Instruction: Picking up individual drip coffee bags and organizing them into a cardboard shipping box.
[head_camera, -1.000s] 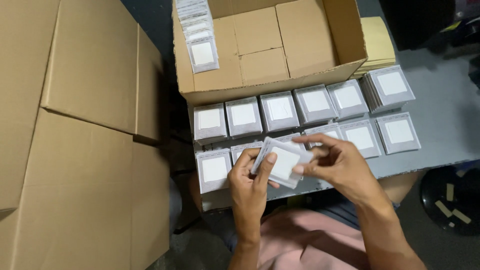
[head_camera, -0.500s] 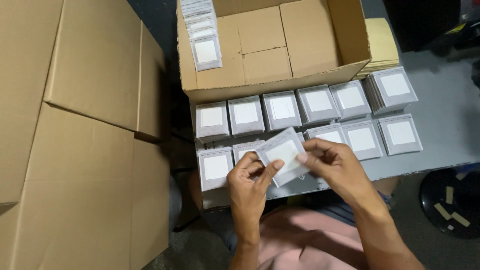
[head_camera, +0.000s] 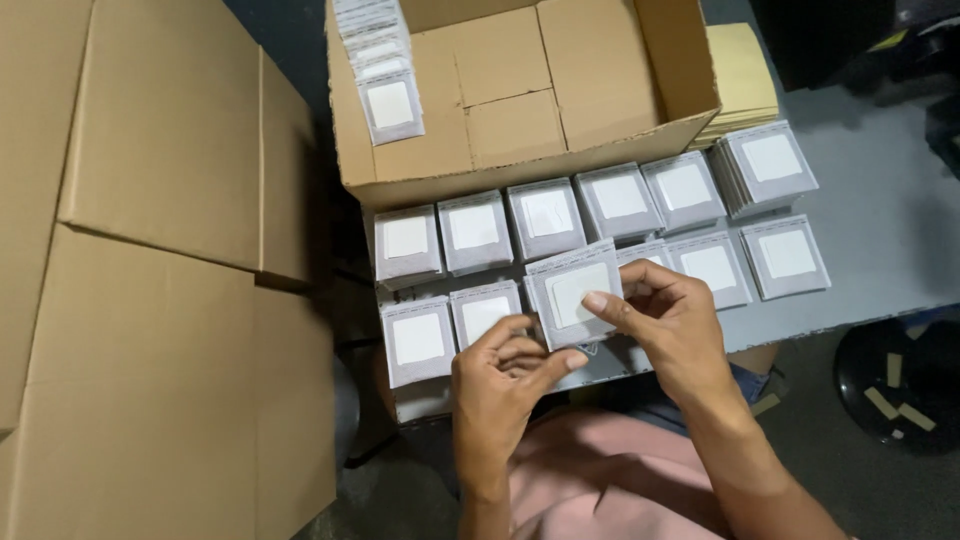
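A: Over the grey table (head_camera: 890, 270), near its front edge, we held one small grey packet (head_camera: 575, 293) with a white square in its middle. Our left hand (head_camera: 505, 385) pinched its lower left corner, thumb out to the lower edge. Our right hand (head_camera: 665, 320) gripped the right side, one fingertip pressed on the face.

B: Agreed. The packet was tilted, raised above the rows of packet stacks (head_camera: 545, 218), and it hid part of the stack behind it. We could not tell whether we held a single packet or several together.

A: Same here. The rest of our left fingers curled under, so their contact was hidden. Our forearms ran out of the bottom edge.

B: Behind the rows sat an open cardboard box (head_camera: 520, 100), its top cut off by the frame. A short file of packets (head_camera: 385, 60) leaned at its left inner wall; how far back they went was cut off too.

A: A pile of yellow envelopes (head_camera: 745, 80) showed past the box's right wall, mostly covered by it. Big flattened cardboard (head_camera: 150, 280) filled the left side, cropped on three edges.

B: Pink cloth (head_camera: 600, 480) lay below our hands, and a dark round thing with tape strips (head_camera: 900, 385) stood on the floor at the right, too dim to name.
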